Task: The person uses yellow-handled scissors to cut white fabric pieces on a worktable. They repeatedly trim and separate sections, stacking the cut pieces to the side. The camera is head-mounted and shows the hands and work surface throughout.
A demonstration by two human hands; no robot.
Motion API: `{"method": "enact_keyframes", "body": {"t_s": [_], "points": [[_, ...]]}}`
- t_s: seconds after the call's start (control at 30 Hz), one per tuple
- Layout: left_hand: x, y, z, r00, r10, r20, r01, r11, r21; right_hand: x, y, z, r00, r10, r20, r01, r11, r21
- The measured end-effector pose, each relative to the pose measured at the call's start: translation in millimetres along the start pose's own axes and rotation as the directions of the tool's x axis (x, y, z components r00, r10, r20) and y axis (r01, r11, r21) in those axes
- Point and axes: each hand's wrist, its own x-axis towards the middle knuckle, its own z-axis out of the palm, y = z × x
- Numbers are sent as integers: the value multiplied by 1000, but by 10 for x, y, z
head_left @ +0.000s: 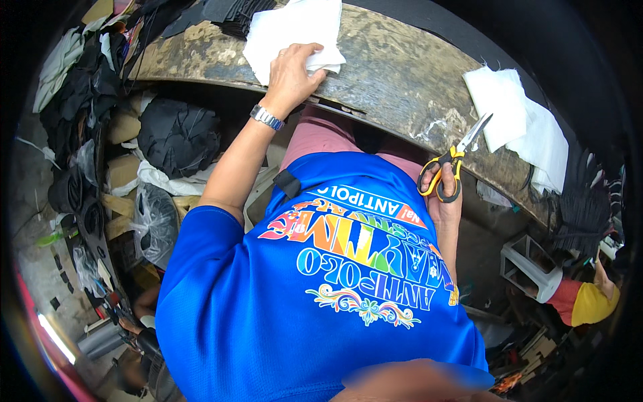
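My left hand (289,75), with a metal-banded watch on the wrist, is at the near edge of a stack of white cloth (291,30) on the worktable. Its fingers are bent over the folded corner, with the thumb beside it. Scissors (458,149) with yellow-and-black handles are in my right hand (445,209), fingers through the loops. Their blades point up and away over the table's near edge, slightly parted. More white cloth pieces (499,107) lie on the table to the right, beyond the scissor tips.
The worn wooden worktable (395,74) curves across the top. Dark fabric pieces (234,15) are stacked at its far left, and a dark bundle (581,201) hangs at the right. Black bundles (177,137) and bags fill the lower left. A grey plastic stool (529,264) and another person (589,298) are at right.
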Motion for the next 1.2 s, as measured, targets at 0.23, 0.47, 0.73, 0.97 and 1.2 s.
{"method": "enact_keyframes", "body": {"t_s": [0.23, 0.47, 0.73, 0.97, 1.2], "points": [[122, -232, -173, 957, -39, 286, 146, 920, -363, -37, 21, -100, 998, 3, -59, -1, 1000, 22], [209, -460, -237, 892, -32, 452, 257, 857, -447, 17, 38, -94, 998, 14, -55, -12, 999, 31], [517, -472, -332, 867, -61, 495, 203, 950, -238, 22, 25, -96, 998, 12, -63, -11, 1000, 8], [1416, -11, -1180, 944, 226, -242, -260, 959, -117, 24, 9, -69, 996, 42, -80, -40, 999, 25], [1024, 100, -1194, 911, 378, -165, -282, 863, 419, 27, 42, -67, 997, 26, -69, -23, 999, 46]]}}
